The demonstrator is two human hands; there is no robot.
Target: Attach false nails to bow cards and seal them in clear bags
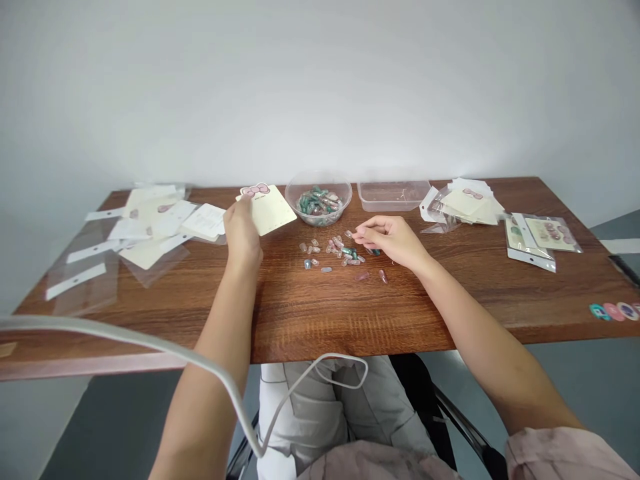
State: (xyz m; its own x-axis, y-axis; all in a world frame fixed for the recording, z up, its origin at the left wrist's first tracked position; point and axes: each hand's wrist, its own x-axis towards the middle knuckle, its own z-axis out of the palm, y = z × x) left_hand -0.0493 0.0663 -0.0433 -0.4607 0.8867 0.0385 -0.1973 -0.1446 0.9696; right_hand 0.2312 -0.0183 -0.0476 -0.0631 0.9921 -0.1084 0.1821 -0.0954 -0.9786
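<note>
My left hand (243, 230) grips a cream card (273, 210) with a pink bow printed at its top, raised above the table. My right hand (387, 239) has thumb and fingertips pinched together on a small clear-pink press-on nail (349, 234). Below it, loose press-on nails (345, 252) in clear pink and green are scattered on the wood. Two darker pink nails (383, 276) lie nearer the front. Behind them stands a clear round bowl (344, 200) holding many green and pink nails.
A shallow clear plastic box (395, 200) stands right of the bowl. Cards and clear bags (155, 220) spread over the left side; more cards (467, 200) and filled packets (533, 237) lie right. Round stickers (613, 311) mark the right edge. A white cable (200, 367) crosses in front.
</note>
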